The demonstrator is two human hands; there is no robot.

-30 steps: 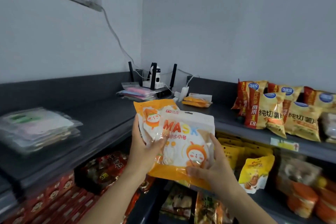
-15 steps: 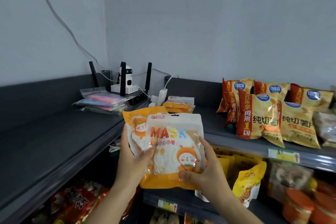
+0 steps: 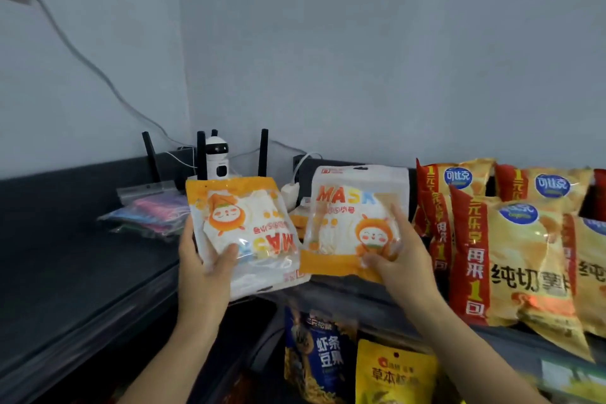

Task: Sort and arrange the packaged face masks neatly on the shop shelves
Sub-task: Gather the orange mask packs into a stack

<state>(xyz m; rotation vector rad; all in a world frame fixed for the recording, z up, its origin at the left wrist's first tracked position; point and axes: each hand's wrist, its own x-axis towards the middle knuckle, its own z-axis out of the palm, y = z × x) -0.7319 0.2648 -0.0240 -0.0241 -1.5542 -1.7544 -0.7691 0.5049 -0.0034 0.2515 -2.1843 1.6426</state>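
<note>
Two mask packs were held up before the shelf corner, just apart. The left pack (image 3: 242, 233), its print upside down, sat in the left grip (image 3: 203, 259), thumb curled over its face. The right pack (image 3: 354, 223), upright, was pinched the same way by the right grip (image 3: 393, 259), at 3 o'clock of the first. Each glossy pack hung from one grip only, so a slip seemed likely if a thumb eased, and it would drop onto the snack bags (image 3: 321, 354) at 6 o'clock. Shelved as it was, the left pack would read inverted beside its twin. The right pack lay close to the chips (image 3: 511, 256) at 3 o'clock, and a wide swing could topple them. At 12 o'clock a white plug (image 3: 290, 190) and its cable could snag a pack pushed deep onto the shelf (image 3: 82, 272). The fingers behind both packs were hidden. An orange pile (image 3: 296, 222) between the packs was mostly covered. The coloured masks (image 3: 151, 216) at 9 o'clock were blurred. Whether the right pack's lower edge touched the shelf could not be told.
</note>
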